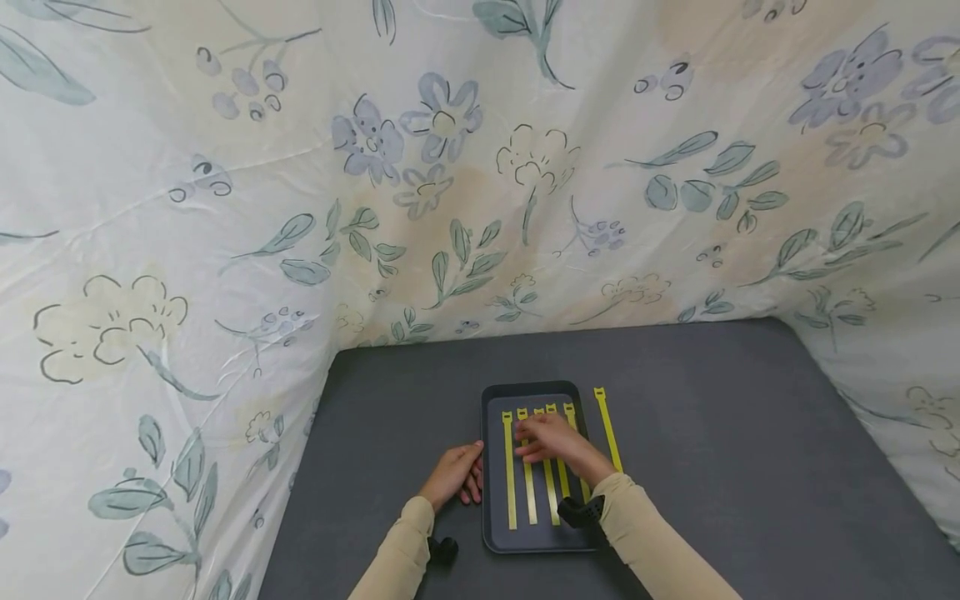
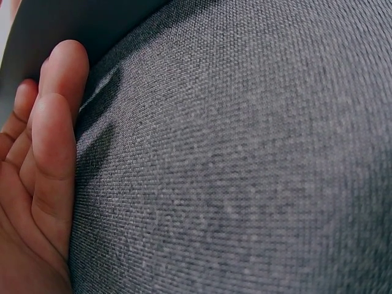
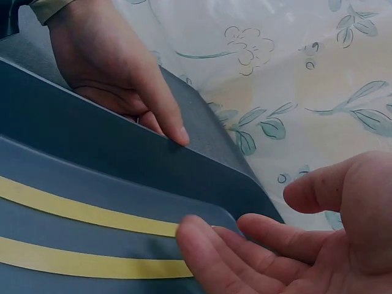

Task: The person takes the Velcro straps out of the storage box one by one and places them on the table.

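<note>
A dark shallow tray (image 1: pixel 491 533) holds several yellow cable straps (image 1: pixel 510 483) with slotted heads, laid side by side lengthwise. One more yellow strap (image 1: pixel 608 429) lies on the table just right of the tray. My left hand (image 1: pixel 453 473) is at the tray's left side; in the right wrist view its thumb (image 3: pixel 174 125) rests on the rim, the other fingers outside the wall. Over the straps' upper part hovers my right hand (image 1: pixel 553 440), fingers loosely extended and holding nothing. In the right wrist view its fingertips overlap the ends of two straps (image 3: pixel 92 215).
The grey cloth-covered table (image 1: pixel 712 433) extends around the tray. Floral fabric (image 1: pixel 450 208) hangs behind the table and along both sides. A dark wrist device (image 1: pixel 581 510) sits under the right sleeve, and another (image 1: pixel 442 550) by the left sleeve.
</note>
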A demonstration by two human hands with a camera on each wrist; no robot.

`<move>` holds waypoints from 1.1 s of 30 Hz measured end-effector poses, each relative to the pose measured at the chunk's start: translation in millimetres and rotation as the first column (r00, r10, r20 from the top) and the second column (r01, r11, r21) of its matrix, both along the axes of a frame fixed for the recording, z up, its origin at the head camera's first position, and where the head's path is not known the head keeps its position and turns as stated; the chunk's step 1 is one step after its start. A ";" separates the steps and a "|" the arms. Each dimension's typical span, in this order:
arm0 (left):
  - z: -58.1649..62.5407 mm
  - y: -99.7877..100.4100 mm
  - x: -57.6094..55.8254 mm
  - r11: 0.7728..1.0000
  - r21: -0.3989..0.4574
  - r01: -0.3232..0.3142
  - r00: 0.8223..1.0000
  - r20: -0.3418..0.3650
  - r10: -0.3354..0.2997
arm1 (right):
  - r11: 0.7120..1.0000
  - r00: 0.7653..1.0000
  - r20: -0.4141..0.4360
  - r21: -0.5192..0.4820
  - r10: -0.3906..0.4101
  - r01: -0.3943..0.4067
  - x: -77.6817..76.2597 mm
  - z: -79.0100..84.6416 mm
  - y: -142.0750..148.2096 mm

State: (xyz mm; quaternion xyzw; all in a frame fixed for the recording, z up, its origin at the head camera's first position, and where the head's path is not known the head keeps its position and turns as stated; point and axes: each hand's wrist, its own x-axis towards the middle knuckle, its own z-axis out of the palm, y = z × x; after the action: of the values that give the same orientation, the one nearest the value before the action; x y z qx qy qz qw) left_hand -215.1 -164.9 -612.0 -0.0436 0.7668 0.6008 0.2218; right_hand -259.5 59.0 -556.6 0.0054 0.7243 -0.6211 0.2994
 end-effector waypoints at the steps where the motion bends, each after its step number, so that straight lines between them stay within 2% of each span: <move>1: -0.2 -0.2 0.1 1.000 -0.001 0.001 1.000 -0.001 -0.001 | 1.000 1.000 -0.001 0.002 -0.001 0.001 1.0 -0.7 -0.4; 9: -0.1 -0.8 0.0 1.000 -0.002 0.002 1.000 -0.016 -0.002 | 0.999 0.999 -0.004 -0.001 0.033 -0.033 5.4 -2.8 -4.6; 19: -0.3 0.0 -0.2 1.000 -0.015 0.003 1.000 -0.018 -0.003 | 0.997 0.998 0.018 0.049 0.062 -0.063 6.8 -8.4 -9.0; 33: -0.7 -0.3 -0.9 1.000 0.004 0.013 1.000 -0.007 -0.013 | 0.992 0.992 0.034 0.044 0.119 -0.120 8.7 -5.2 -22.0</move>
State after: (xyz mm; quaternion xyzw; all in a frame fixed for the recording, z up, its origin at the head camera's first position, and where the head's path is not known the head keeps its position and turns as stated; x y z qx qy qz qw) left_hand -216.0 -165.2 -612.7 -0.0358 0.7667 0.6009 0.2232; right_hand -250.8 37.0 -561.7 -0.0213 0.7327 -0.5849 0.3473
